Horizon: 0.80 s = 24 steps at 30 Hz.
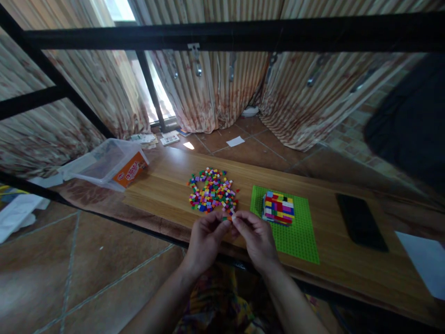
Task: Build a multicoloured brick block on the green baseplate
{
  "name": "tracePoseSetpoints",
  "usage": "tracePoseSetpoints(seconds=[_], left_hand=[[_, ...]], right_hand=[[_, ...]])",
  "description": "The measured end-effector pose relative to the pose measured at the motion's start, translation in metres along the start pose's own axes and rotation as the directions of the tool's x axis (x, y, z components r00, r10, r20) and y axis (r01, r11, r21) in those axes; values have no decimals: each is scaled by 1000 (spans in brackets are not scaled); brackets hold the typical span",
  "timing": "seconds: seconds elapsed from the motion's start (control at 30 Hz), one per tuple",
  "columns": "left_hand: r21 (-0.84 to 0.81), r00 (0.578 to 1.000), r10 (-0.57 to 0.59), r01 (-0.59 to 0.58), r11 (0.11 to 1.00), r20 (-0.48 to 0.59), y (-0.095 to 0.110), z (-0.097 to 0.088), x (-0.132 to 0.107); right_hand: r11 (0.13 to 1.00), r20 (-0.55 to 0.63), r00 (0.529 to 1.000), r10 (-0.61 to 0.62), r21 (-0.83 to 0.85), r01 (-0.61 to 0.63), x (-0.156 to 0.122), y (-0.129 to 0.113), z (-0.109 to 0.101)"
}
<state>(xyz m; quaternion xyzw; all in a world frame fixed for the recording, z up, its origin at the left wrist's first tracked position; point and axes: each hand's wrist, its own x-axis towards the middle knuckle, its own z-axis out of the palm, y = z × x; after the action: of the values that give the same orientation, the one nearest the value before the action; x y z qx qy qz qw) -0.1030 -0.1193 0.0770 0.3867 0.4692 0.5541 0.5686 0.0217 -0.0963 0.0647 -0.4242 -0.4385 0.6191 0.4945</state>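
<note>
Close together at the table's near edge, my left hand and my right hand pinch small toy bricks between thumbs and fingertips. Green and orange show there; the fingers cover the rest, so whether the bricks are joined is unclear. Just beyond my fingertips spreads a pile of loose, many-coloured bricks. To the right of my right hand lies a green studded baseplate. On its upper part stands a block built from multicoloured bricks.
The long wooden table carries a clear plastic bin with an orange label at its left end. A black phone-like slab and a white sheet lie right. A dark metal bar crosses ahead, before striped curtains.
</note>
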Motion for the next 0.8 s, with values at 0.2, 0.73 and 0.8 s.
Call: tracePoseSetpoints(seconds=[0.2,0.73,0.8], left_hand=[[-73,992,-129,129,989,12,5,3,1],[17,925,-105,120,993,-366,-38,-46,9],[7,926,-97,107,994,-365,-38,-47,11]], right_hand=[[978,-53,993,110,184,-98,-1,11,-4],[378,258,945,-201,-870,317,55,58,7],[389,257,944,-205,-864,320,56,57,8]])
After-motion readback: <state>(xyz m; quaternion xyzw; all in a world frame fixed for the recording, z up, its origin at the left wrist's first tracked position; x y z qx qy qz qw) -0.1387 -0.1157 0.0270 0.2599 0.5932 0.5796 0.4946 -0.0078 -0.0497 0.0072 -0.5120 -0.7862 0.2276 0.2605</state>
